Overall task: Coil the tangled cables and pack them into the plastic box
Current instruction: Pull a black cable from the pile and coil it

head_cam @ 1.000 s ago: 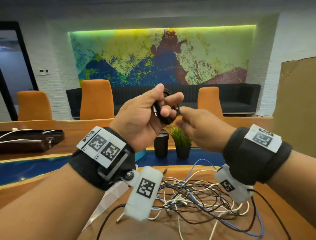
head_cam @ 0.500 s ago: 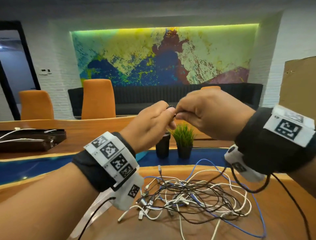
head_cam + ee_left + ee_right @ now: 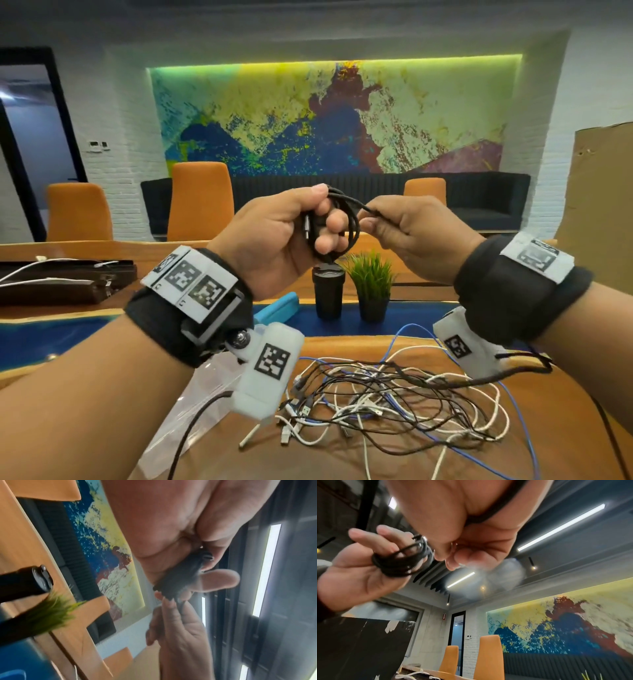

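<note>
A small black cable coil (image 3: 344, 222) is wound around the fingers of my left hand (image 3: 322, 219), raised at chest height; the thumb presses on top of it. My right hand (image 3: 371, 217) pinches the coil's loose end (image 3: 363, 207) just to its right. In the right wrist view the black loops (image 3: 399, 562) circle the left fingers. The left wrist view shows the coil (image 3: 181, 580) blurred between fingers and thumb. Below, a tangled pile of black, white and blue cables (image 3: 394, 404) lies on the wooden table (image 3: 428, 466). A clear plastic piece (image 3: 202, 390) lies mostly under my left forearm.
Behind the pile stand a black cup (image 3: 328, 291) and a small green plant (image 3: 371, 287). A light blue case (image 3: 279, 305) lies beside them. A brown case with white cables (image 3: 61, 279) sits far left. Cardboard (image 3: 603, 205) stands at the right, orange chairs behind.
My right hand has come off the top of the coil and dropped to its right, drawing the cable end across. My left hand has turned so the coil faces me.
</note>
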Demonstrator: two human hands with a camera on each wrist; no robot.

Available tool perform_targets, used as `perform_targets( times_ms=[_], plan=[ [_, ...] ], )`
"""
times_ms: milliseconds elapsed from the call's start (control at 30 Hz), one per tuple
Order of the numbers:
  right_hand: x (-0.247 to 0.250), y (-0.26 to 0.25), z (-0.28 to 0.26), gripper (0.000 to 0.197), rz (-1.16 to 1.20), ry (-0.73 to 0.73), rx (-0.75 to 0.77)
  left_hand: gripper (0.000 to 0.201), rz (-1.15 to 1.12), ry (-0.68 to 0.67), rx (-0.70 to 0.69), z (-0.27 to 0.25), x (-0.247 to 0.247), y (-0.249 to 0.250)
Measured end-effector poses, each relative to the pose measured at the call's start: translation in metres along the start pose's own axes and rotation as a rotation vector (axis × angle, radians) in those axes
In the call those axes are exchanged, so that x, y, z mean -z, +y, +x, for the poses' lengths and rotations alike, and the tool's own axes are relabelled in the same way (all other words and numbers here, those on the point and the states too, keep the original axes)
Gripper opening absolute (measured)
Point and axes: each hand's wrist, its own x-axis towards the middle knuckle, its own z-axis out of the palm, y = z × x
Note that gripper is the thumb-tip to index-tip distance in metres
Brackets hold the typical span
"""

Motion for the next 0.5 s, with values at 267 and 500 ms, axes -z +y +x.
perform_targets(
  times_ms=[267,500],
  plan=[
    [0.017,-0.011,0.001,0.036,0.409,0.225,-0.144,0.023,0.673,0.064,-0.085,0.004,0.012,-0.014],
    [-0.006,-0.017,0.009,0.039,0.362,0.262,-0.136,0.030,0.944,0.069,-0.152,0.021,-0.002,-0.039]
  ],
)
